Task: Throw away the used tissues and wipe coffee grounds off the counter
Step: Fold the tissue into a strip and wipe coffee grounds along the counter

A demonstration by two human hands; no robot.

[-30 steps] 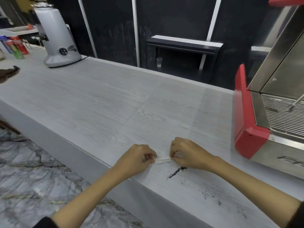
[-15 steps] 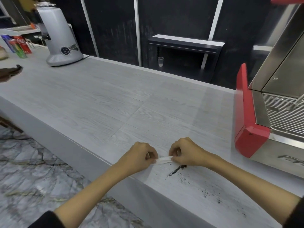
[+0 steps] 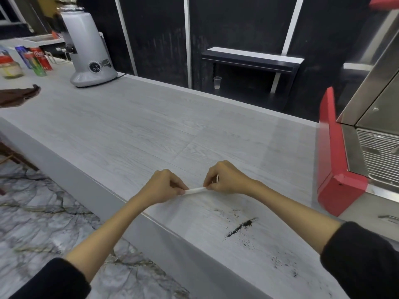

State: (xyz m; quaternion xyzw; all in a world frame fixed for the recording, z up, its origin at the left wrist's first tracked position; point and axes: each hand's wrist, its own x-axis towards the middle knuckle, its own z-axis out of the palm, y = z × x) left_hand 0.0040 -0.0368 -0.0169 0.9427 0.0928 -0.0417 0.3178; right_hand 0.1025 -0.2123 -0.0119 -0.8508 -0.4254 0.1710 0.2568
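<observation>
A white tissue (image 3: pixel 196 190), folded into a narrow strip, is stretched between both hands just above the grey counter (image 3: pixel 133 134). My left hand (image 3: pixel 164 186) pinches its left end and my right hand (image 3: pixel 226 180) pinches its right end. Dark coffee grounds (image 3: pixel 240 227) lie in a short streak on the counter below and to the right of my hands. Finer specks trail from it toward the near right edge.
A red and steel espresso machine (image 3: pixel 336 169) stands at the right. A grey coffee grinder (image 3: pixel 90 52) sits at the far left, with cans (image 3: pixel 41 59), a jar (image 3: pixel 10 70) and a brown cloth (image 3: pixel 17 96) nearby. A marble floor (image 3: pixel 43 212) lies below the counter edge.
Both hands have moved up and left away from the streak of grounds while still holding the tissue. The strip now shows a little longer between them.
</observation>
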